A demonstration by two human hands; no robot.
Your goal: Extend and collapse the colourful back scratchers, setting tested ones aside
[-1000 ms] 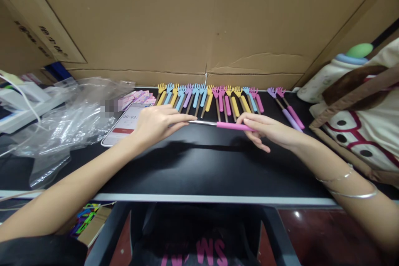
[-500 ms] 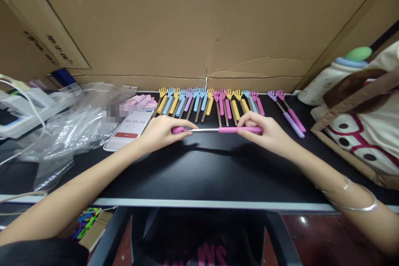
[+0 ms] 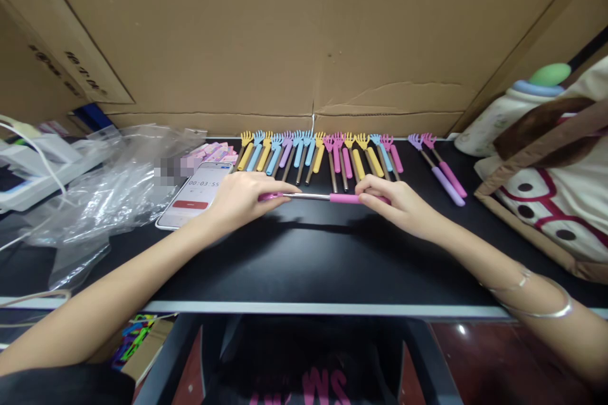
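Between my two hands lies a pink back scratcher (image 3: 344, 199), held level above the black desk. My left hand (image 3: 244, 195) is closed around its pink head end, hiding most of the claw. With thumb and fingers my right hand (image 3: 389, 199) pinches the pink handle. A bare metal rod shows between the two grips. Behind my hands a row of back scratchers in yellow (image 3: 358, 164), blue (image 3: 298, 152), purple (image 3: 287, 149) and pink (image 3: 337, 155) lies on the desk, claws toward the cardboard. Apart from these, a purple one (image 3: 446, 183) and a pink one (image 3: 451, 177) lie side by side at right.
A phone with a running timer (image 3: 190, 204) lies left of the row, beside clear plastic bags (image 3: 118, 183) and a white power strip (image 3: 42, 168). At right stand a bottle (image 3: 503, 117) and a fabric bag (image 3: 560, 183). A cardboard wall (image 3: 228, 31) closes off the back.
My right hand has shifted slightly left along the pink handle, and its grip looks tighter over the end. My left hand stays on the head end.
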